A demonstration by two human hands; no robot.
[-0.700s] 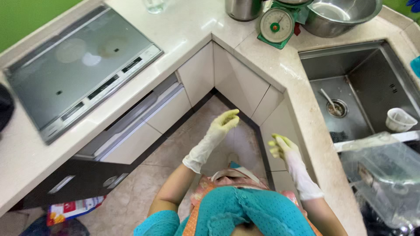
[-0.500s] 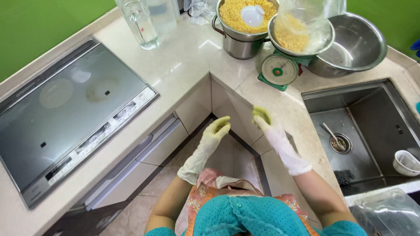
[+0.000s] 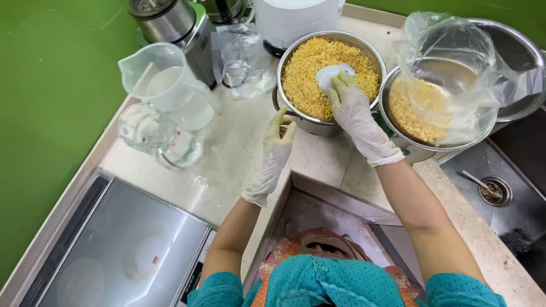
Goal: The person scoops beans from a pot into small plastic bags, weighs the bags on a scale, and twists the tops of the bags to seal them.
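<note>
A steel colander pot [image 3: 369, 54] full of yellow grains [image 3: 307, 79] stands on the counter corner. My right hand [image 3: 348, 102], in a pale rubber glove, reaches into it and grips a small white cup [image 3: 330, 74] lying on the grains. My gloved left hand [image 3: 278, 142] rests against the pot's near left rim, fingers curled on its edge. Right of the pot, a steel bowl [image 3: 398, 136] lined with a clear plastic bag [image 3: 455, 62] holds more yellow grains.
Two clear measuring jugs [image 3: 165, 85] [image 3: 156, 139] stand on the counter to the left. A blender base [image 3: 170, 23] and a white appliance [image 3: 296, 17] are at the back. A glass cooktop [image 3: 125, 250] lies near left, a sink [image 3: 500, 187] at right. Green wall at left.
The view has swung up from the floor and cabinets to the counter corner. Both hands rose from waist height; the right now grips the white cup, the left touches the pot.
</note>
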